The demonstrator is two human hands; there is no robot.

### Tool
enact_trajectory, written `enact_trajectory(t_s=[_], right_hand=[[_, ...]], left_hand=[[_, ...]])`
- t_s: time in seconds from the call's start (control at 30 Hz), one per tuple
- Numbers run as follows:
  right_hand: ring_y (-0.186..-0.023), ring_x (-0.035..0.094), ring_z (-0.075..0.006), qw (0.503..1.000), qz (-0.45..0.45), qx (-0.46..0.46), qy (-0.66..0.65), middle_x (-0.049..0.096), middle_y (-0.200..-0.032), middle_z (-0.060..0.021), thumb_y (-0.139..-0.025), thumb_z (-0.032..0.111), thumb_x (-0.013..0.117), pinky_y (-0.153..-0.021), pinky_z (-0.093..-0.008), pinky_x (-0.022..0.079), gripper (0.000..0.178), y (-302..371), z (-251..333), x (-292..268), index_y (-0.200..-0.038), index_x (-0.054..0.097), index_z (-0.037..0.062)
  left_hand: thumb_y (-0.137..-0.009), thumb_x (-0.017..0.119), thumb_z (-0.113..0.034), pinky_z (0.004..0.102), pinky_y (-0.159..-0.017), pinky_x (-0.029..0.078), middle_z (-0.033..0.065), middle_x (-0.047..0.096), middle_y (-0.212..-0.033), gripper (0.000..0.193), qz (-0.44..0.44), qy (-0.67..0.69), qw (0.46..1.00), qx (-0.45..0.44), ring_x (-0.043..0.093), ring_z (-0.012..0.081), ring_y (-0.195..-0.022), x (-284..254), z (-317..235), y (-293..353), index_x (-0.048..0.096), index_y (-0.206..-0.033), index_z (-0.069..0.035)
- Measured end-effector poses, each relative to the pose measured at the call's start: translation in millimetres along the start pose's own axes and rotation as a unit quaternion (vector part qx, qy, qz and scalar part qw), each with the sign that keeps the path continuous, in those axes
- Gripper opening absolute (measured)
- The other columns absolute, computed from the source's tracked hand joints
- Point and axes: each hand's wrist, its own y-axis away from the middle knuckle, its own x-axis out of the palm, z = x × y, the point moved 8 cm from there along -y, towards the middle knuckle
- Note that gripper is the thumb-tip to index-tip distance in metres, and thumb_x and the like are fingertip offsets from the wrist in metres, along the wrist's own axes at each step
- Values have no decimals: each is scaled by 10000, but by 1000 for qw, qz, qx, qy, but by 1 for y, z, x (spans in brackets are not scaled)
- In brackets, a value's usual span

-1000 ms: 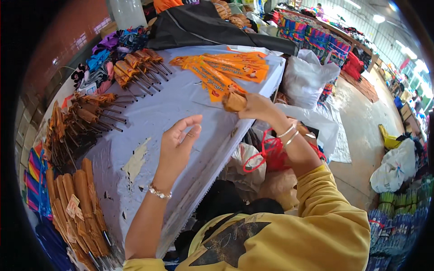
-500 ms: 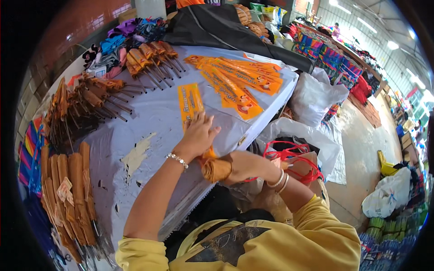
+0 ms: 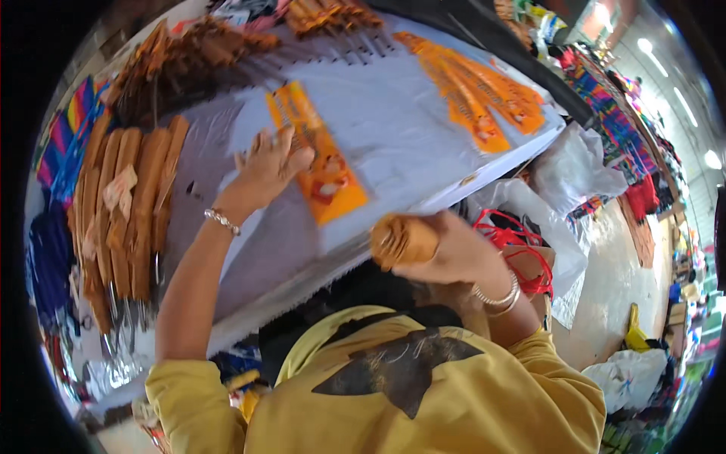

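In my right hand (image 3: 473, 250) is a rolled brown folded umbrella (image 3: 402, 240), its pleated end facing left, held just off the table's front edge. My left hand (image 3: 271, 168), fingers spread, is over the left edge of a flat orange printed plastic sleeve (image 3: 333, 185); whether it touches the sleeve I cannot tell. That sleeve lies alone on the pale table (image 3: 386, 125). Farther right, several more orange sleeves (image 3: 473, 102) are fanned out. Both hands are a little blurred.
Several folded brown umbrellas (image 3: 128, 216) lie at the table's left, metal shafts toward me. More orange-brown umbrellas (image 3: 189, 57) are heaped at the back. Right of the table are a clear plastic bag (image 3: 571, 163) and red straps (image 3: 522, 265). Black sheeting (image 3: 522, 53) covers the far edge.
My left hand has slid left across the single sleeve, uncovering its lower part. My right hand has moved right and slightly up with the umbrella, away from the sleeve. The whole view has shifted.
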Motion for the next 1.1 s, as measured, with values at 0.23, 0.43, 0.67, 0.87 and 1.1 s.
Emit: enact_trajectory(t_s=[0.23,0.43,0.67,0.87,1.1], right_hand=[[-639,585,-128,984,149,-34,-95,623,-770,-51,-693,255,767,-569,-265,461,366,-42,52,8,-921,622,8],[-465,497,-71,934,234,74,-260,557,-611,-19,-685,212,749,-405,-223,374,250,-43,77,23,-780,617,23],[-462,467,-65,994,-100,-15,-51,524,-581,-8,-693,188,705,-412,-227,362,216,-85,60,-18,-780,610,14],[-518,489,-76,985,-120,37,-121,561,-662,-8,-687,254,769,-455,-247,401,342,-44,26,-30,-863,609,9],[-723,537,-77,988,-90,43,-114,613,-820,-19,-680,215,816,-686,-249,466,419,-1,-8,13,-967,611,-11]], left_hand=[[-939,484,-274,321,-1041,317,150,413,-1389,558,50,580,719,380,434,208,-1236,-99,-150,97,357,-1348,83],[-861,609,-211,296,-845,470,90,589,-1178,480,55,694,664,273,594,141,-945,-126,-156,98,492,-1252,42],[-945,509,-158,220,-368,347,-12,425,-508,234,-193,768,589,160,370,57,-381,-121,-121,47,601,-992,52],[-819,666,-217,311,-787,482,68,633,-1007,393,-211,648,697,222,601,183,-876,-81,-88,50,575,-1127,9],[-767,686,-97,339,-781,495,155,625,-890,249,-232,160,901,329,595,310,-864,-11,-77,86,610,-975,18]])
